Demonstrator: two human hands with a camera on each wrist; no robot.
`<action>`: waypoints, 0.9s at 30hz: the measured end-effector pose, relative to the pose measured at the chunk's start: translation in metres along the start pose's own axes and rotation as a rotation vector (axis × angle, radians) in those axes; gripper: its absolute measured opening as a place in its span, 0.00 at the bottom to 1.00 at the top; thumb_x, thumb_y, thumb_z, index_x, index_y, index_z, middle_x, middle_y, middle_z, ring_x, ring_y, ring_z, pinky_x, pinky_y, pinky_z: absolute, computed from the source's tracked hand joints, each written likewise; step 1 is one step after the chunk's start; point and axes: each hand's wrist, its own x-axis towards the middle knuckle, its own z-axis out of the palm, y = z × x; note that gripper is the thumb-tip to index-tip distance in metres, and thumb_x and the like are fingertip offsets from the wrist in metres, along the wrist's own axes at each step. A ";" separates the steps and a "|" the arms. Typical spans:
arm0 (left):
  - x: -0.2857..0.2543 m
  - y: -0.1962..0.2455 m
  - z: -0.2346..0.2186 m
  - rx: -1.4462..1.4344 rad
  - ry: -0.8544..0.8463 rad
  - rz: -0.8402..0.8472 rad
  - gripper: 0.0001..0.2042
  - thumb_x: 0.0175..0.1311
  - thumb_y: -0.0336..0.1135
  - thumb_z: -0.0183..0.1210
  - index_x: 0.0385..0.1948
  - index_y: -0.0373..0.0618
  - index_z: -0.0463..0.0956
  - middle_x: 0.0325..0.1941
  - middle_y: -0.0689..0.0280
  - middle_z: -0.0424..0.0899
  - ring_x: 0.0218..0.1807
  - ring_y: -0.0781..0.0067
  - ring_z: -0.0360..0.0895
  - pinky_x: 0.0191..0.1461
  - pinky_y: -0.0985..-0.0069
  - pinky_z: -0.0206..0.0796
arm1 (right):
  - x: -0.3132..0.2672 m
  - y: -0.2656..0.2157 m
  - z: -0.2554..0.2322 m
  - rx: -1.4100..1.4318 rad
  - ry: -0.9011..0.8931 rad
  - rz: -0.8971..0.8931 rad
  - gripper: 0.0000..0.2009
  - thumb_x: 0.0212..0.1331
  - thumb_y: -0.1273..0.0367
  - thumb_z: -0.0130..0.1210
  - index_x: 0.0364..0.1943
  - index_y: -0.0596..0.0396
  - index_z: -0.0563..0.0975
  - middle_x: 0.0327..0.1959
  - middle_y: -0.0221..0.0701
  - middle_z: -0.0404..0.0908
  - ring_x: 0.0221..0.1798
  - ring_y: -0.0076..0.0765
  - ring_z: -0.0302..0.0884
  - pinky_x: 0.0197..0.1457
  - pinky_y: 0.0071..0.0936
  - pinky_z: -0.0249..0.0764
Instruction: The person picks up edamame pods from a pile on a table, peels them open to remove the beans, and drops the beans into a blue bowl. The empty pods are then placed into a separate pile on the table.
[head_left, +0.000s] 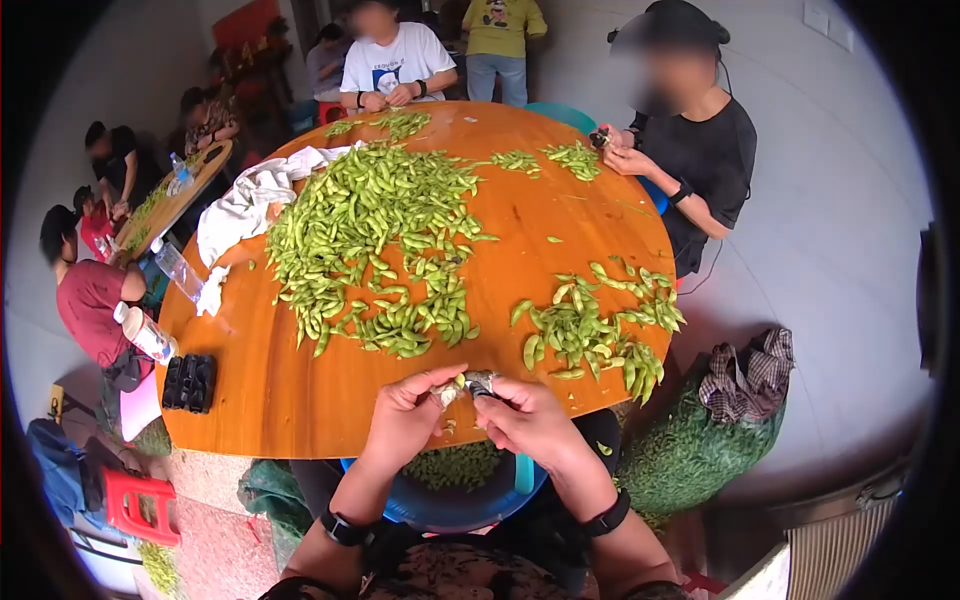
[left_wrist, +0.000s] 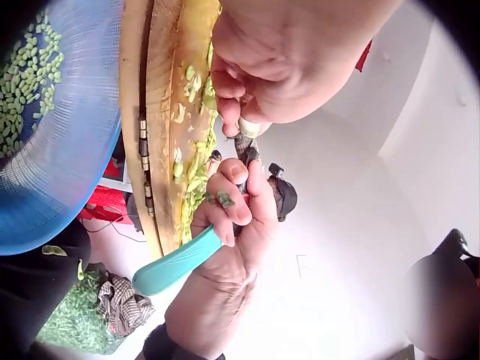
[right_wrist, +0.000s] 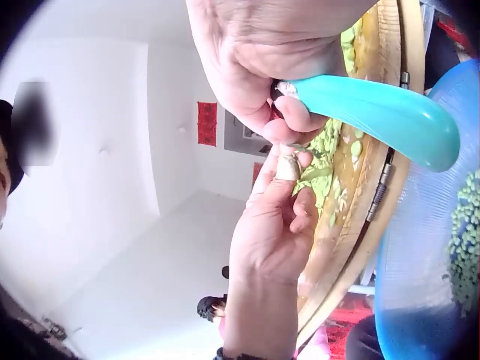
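Note:
Just over the near table edge, my two hands meet at the fingertips. My left hand [head_left: 402, 415] pinches a small green bean pod [head_left: 460, 380], mostly hidden by the fingers. Its thumb wears a whitish cover [right_wrist: 288, 166]. My right hand [head_left: 530, 420] grips a tool with a turquoise handle [right_wrist: 375, 112], whose broad rounded end sticks out below the palm; its working end is hidden. Dark coverings [left_wrist: 252, 154] show on the right fingertips, right against the left ones. Beneath the hands stands a blue basin [left_wrist: 82, 187] with shelled green beans [left_wrist: 30, 82].
A large heap of pods [head_left: 370, 220] covers the table's middle, with a smaller pile [head_left: 590, 325] at right. A white cloth [head_left: 250, 205], bottle [head_left: 145, 332] and black holder [head_left: 189, 384] lie left. A full green mesh sack [head_left: 690, 450] stands right. Other people sit around.

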 end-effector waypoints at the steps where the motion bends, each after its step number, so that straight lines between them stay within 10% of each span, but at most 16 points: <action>1: -0.001 0.000 0.000 -0.005 0.001 0.000 0.16 0.66 0.20 0.51 0.52 0.45 0.79 0.34 0.72 0.83 0.22 0.91 0.70 0.25 0.90 0.64 | 0.000 0.003 0.001 0.027 0.004 0.003 0.07 0.66 0.70 0.51 0.42 0.57 0.77 0.25 0.22 0.74 0.19 0.14 0.69 0.20 0.15 0.64; 16: -0.004 -0.009 -0.006 -0.463 -0.119 -0.221 0.11 0.67 0.27 0.56 0.49 0.42 0.78 0.34 0.70 0.83 0.26 0.87 0.74 0.29 0.88 0.68 | 0.002 0.024 0.004 0.349 -0.026 0.043 0.07 0.67 0.71 0.51 0.44 0.52 0.78 0.24 0.21 0.73 0.17 0.11 0.61 0.17 0.11 0.55; 27: -0.001 -0.017 0.006 0.371 0.080 0.390 0.09 0.65 0.23 0.52 0.45 0.35 0.69 0.28 0.62 0.82 0.24 0.79 0.78 0.28 0.80 0.72 | 0.004 0.015 0.018 0.313 0.065 -0.022 0.07 0.67 0.72 0.50 0.44 0.53 0.78 0.24 0.19 0.73 0.19 0.09 0.61 0.19 0.10 0.56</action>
